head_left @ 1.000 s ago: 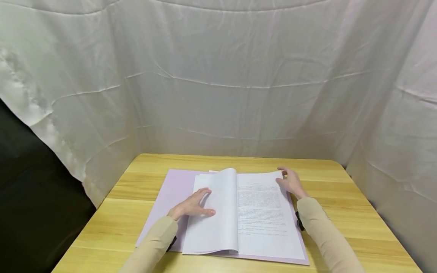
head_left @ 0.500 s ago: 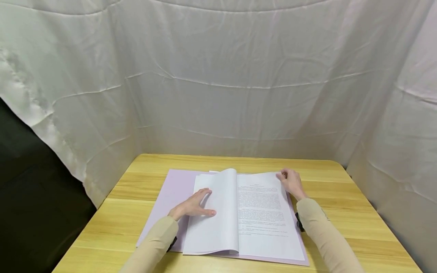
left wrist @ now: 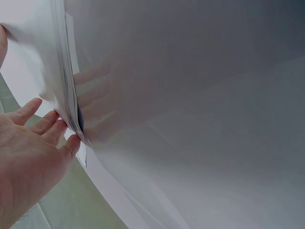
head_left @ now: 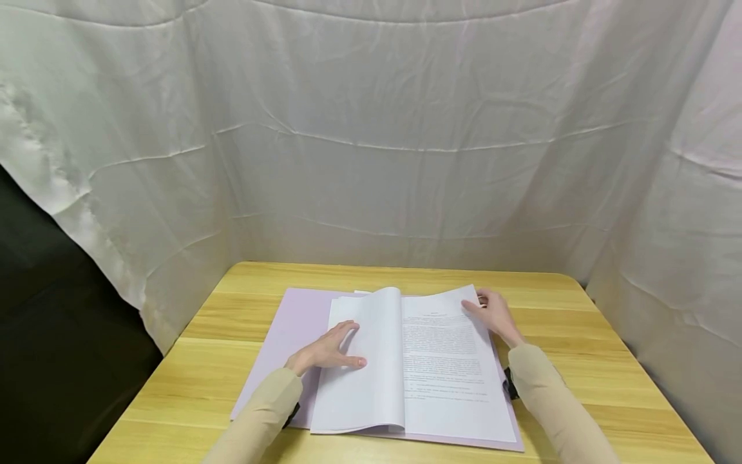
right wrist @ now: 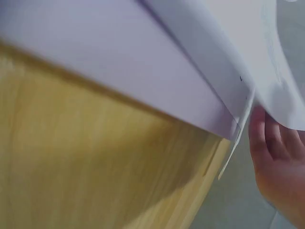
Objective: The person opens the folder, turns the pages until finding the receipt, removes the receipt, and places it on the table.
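A lilac folder [head_left: 307, 322] lies spread on the table, holding bound sheets of paper. On its left side, turned white pages [head_left: 371, 380] curve over from the spine. My left hand [head_left: 327, 351] rests on these pages with thumb and fingers spread; the left wrist view has the hand [left wrist: 33, 157] with its fingertips against the edge of the page stack [left wrist: 66, 76]. At the upper right corner, my right hand [head_left: 495, 316] pinches a printed sheet [head_left: 443, 354], whose corner is raised. From the right wrist, the fingers [right wrist: 269, 138] show behind the lifted sheet [right wrist: 252, 43].
The wooden table [head_left: 580, 361] carries the folder near its front edge. Pale curtains [head_left: 406, 180] hang behind the table and along both sides. Black cloth [head_left: 52, 322] shows at the far left.
My right hand has shifted its fingers at the sheet's upper right corner, and that corner now stands higher. The left hand stays where it was on the turned pages.
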The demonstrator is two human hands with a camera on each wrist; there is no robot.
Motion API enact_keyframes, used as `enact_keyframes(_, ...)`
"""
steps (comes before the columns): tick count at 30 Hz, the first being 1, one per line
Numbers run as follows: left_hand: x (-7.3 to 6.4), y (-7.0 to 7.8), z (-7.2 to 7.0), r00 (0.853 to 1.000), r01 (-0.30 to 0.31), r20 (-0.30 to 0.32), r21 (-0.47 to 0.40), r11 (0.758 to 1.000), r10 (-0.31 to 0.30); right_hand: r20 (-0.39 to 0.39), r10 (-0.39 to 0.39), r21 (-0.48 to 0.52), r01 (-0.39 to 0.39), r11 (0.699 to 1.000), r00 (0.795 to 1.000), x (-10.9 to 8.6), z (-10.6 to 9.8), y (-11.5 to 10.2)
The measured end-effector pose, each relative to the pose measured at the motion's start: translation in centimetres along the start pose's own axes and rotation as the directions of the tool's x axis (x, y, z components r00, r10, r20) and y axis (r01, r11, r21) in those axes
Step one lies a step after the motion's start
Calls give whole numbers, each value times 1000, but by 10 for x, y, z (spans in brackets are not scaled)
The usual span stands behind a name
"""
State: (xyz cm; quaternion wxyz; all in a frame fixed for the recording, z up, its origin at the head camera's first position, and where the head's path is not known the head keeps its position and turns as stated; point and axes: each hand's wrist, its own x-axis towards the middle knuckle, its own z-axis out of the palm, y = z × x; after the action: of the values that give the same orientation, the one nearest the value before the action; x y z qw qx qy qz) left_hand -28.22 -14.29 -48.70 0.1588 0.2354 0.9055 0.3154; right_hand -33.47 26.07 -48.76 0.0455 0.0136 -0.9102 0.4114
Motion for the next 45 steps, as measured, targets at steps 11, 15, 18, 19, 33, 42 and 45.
enact_keyframes(11, -1, 1, 0, 1000, -24, -11, -12, 1000, 24, 306, -41, 191, -19, 981, 951, -20, -10, -5)
enact_keyframes(15, -3, 1, -1, 1000, -25, -12, -15, 1000, 25, 405, -57, 273, -61, 960, 912, -28, -15, -8)
enact_keyframes(18, -4, 2, -2, 999, -33, -16, -16, 999, 33, 475, -38, 333, -140, 932, 879, -34, -18, -13)
enact_keyframes(19, -4, 1, -2, 999, -36, -18, -17, 999, 35, 498, -40, 347, -156, 925, 866, -36, -20, -15)
enact_keyframes(33, -8, 6, -5, 997, -68, -41, -4, 998, 68, 645, -271, 529, -162, 833, 714, -51, -20, -36)
enact_keyframes(42, -9, 10, -6, 996, -50, -78, -49, 998, 47, 627, -316, 599, -183, 779, 712, -59, -10, -55)
enact_keyframes(45, -10, 13, -6, 995, -45, -90, -74, 996, 38, 635, -304, 595, -198, 779, 711, -62, -7, -60)
